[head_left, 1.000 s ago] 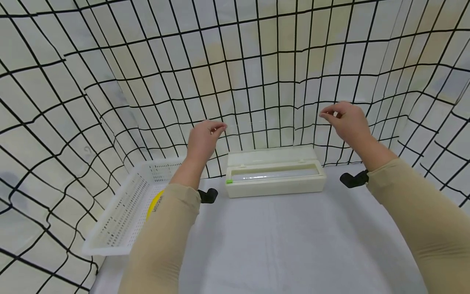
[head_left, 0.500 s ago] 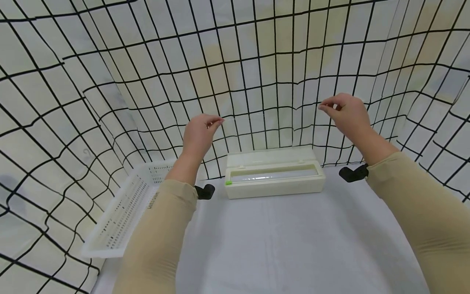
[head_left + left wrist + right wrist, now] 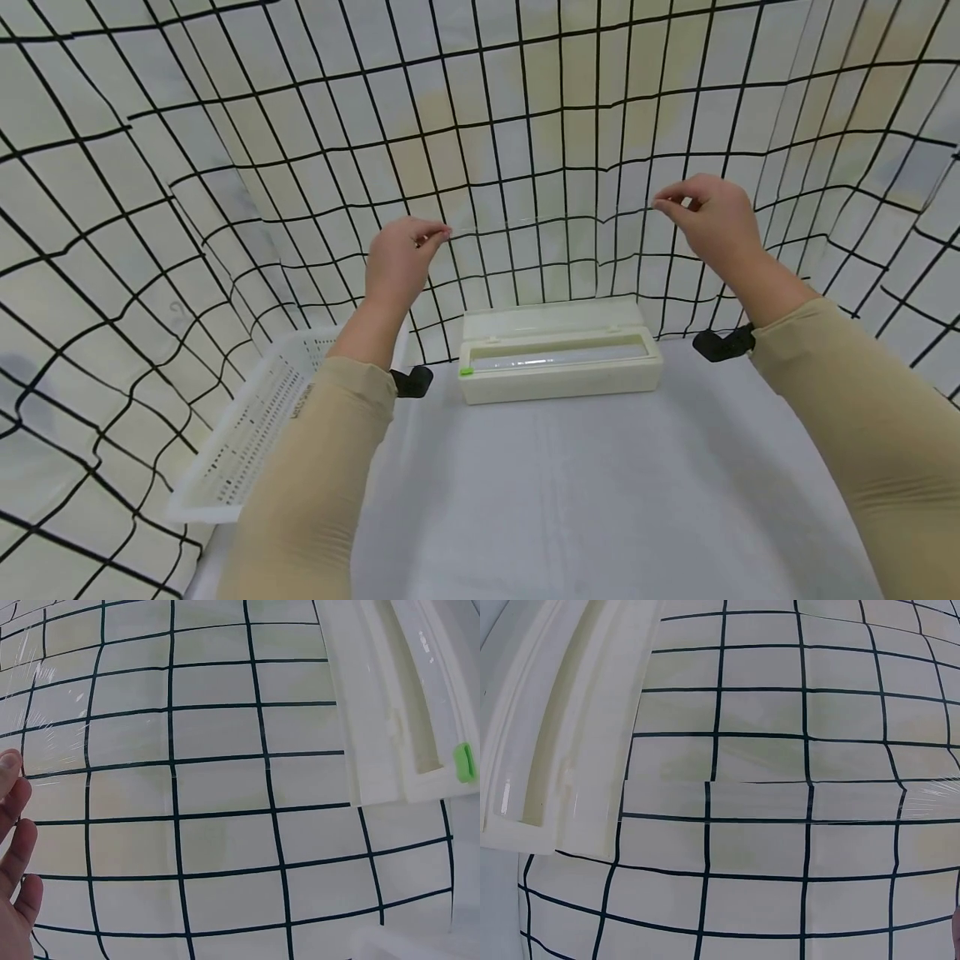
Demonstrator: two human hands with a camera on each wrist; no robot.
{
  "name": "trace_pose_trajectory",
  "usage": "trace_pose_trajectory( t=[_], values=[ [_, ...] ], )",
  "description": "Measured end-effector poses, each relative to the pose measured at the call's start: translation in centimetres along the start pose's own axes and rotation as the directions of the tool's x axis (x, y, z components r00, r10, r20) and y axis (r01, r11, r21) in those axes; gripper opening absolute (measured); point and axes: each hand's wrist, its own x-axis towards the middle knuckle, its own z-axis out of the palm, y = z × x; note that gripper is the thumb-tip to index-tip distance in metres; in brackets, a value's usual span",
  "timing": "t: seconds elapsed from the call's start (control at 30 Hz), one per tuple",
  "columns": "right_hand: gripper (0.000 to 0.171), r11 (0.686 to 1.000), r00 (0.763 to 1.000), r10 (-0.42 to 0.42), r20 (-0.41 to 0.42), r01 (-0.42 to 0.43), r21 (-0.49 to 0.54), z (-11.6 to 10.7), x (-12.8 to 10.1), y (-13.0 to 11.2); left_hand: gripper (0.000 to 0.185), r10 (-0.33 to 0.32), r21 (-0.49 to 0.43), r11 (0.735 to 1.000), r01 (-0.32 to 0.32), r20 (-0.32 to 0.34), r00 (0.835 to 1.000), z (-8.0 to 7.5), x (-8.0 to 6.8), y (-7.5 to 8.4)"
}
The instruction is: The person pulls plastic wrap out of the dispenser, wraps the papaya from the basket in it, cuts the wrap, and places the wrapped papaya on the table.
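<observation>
A transparent sheet of cling film [image 3: 56, 739] stretches between my two hands, creased near the left fingertips. My left hand [image 3: 397, 258] pinches one upper corner between thumb and forefinger. The other corner is pinched by my right hand [image 3: 712, 221], raised slightly higher; only a sliver of it shows in the right wrist view. Below and between them is a white cling film dispenser [image 3: 562, 383] with its lid tipped back and a film roll [image 3: 558, 358] inside. A green slider [image 3: 466, 763] sits at its left end. Whether the sheet still joins the roll I cannot tell.
A white perforated basket [image 3: 225, 500] stands at the left, partly hidden by my left sleeve. White cloth [image 3: 600, 500] covers the table. Behind it rises a white wall [image 3: 510, 133] with a black grid.
Both hands have risen, the left also drifting left and away from the right. The dispenser stays put. A yellow thing in the basket has become hidden behind my left sleeve.
</observation>
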Motion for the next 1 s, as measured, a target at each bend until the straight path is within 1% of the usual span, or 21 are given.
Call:
trace_pose_trajectory(
  t=[0.17,0.47,0.6,0.7,0.8,1.0],
  values=[
    [0.032,1.0,1.0,0.002,-0.013,-0.002,-0.002,-0.4,0.2,-0.4,0.027,-0.004,0.013,1.0,0.004,0.007,1.0,-0.7,0.0,0.3],
    [0.03,1.0,0.999,-0.02,-0.048,0.02,0.0,-1.4,0.3,-0.8,0.029,0.024,0.043,0.999,-0.024,0.006,1.0,-1.8,0.2,1.0],
    [0.03,1.0,0.998,-0.026,-0.051,0.026,0.006,-1.9,0.2,-1.0,0.029,0.034,0.046,0.998,-0.035,0.013,0.999,-2.2,0.0,1.2],
    [0.031,0.999,0.999,-0.032,-0.039,0.032,0.011,-2.2,-0.1,-1.0,0.028,0.041,0.032,0.999,-0.042,0.023,0.999,-2.5,-0.3,1.3],
    [0.031,0.998,0.998,-0.057,-0.038,0.058,0.007,-2.6,-0.5,-0.9,0.028,0.046,0.009,0.999,-0.046,0.034,0.998,-2.8,-0.8,1.3],
    [0.029,0.994,0.994,-0.107,-0.03,0.107,-0.001,-3.5,-1.8,-0.9,0.024,0.11,-0.005,0.994,-0.11,0.035,0.993,-3.5,-2.3,1.8]
  ],
)
